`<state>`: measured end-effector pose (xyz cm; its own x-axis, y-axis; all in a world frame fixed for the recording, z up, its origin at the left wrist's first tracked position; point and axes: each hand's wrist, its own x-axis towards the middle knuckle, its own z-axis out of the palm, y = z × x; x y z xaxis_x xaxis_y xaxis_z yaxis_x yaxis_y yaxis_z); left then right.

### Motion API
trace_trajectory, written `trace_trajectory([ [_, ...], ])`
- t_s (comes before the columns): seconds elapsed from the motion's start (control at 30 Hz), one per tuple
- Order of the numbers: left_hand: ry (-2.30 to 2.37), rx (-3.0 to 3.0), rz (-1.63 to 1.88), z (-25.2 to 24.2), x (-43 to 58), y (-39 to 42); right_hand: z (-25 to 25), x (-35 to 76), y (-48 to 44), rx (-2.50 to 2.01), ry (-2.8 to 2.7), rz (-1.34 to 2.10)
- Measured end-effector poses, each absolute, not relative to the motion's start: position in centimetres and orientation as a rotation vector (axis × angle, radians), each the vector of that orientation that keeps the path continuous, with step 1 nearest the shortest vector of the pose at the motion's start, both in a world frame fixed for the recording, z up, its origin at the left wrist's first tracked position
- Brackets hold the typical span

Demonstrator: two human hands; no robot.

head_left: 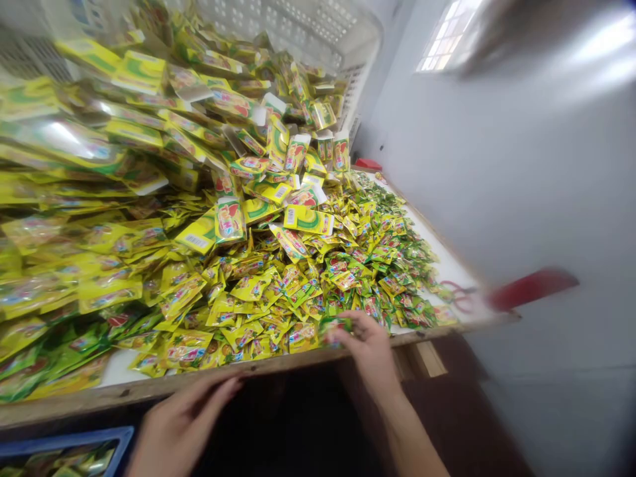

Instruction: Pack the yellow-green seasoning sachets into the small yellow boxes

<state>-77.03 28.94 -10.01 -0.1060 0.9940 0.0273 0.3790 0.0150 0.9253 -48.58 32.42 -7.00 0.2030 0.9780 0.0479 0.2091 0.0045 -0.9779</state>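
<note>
My right hand (370,348) is at the front edge of the table, its thumb and fingers pinched on a small green sachet (332,329). Just behind that hand lies a heap of small yellow and green sachets (258,291). My left hand (181,417) hovers near the table's wooden front edge, fingers loosely stretched and somewhat blurred, with nothing visible in them. Small yellow-green printed cartons (229,218), some with open flaps, lie on top of the sachets toward the back.
A white perforated plastic crate (342,30), tipped toward the table, spills many cartons. Red-handled scissors (460,296) lie at the right corner, beside a blurred red object (534,289). At bottom left stands a blue-rimmed container (124,437) with sachets inside. A pale wall (521,185) rises right.
</note>
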Motion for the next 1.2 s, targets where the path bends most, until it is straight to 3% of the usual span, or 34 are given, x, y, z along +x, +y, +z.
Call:
trace_trajectory([
  [0.23,1.401,1.637,0.895,-10.5,-70.4,34.4,-10.6,-54.7,33.6,-1.621,-1.483,0.634],
  [0.5,1.372,1.468,0.923,-11.5,-71.6,34.2,-9.9,-53.7,33.3,-1.757,-1.768,0.514],
  [0.63,1.328,1.425,0.966,-10.5,-71.3,34.0,-9.7,-53.9,32.6,-1.572,-1.636,0.68],
  [0.9,1.093,1.014,0.911,-7.7,-70.5,34.0,-7.9,-54.3,33.3,-1.184,-0.992,1.368],
  [1.2,0.966,0.733,0.97,-6.0,-71.2,32.8,-6.9,-55.4,33.7,-1.212,-1.045,1.321],
])
